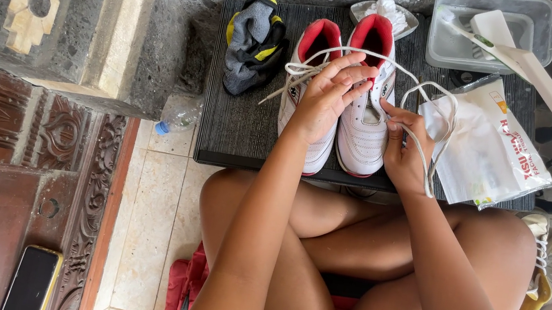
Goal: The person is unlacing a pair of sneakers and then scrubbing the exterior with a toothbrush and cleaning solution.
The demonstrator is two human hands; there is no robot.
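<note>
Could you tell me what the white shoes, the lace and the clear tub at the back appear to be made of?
White shoes: smooth, faintly glossy uppers, probably synthetic leather, with red fabric lining. Lace: flat white woven cord, limp and looping between the left hand and right hand. Clear tub: translucent plastic, contents visible through its walls.

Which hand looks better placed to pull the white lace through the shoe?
Probably the right hand: it pinches the white lace beside the right shoe. The left hand rests on the shoes.

Both bare forearms reached forward over the crossed bare legs, the left hand raised with fingers extended and bunched together, the right hand lower, curled into a pinching grip.
</note>
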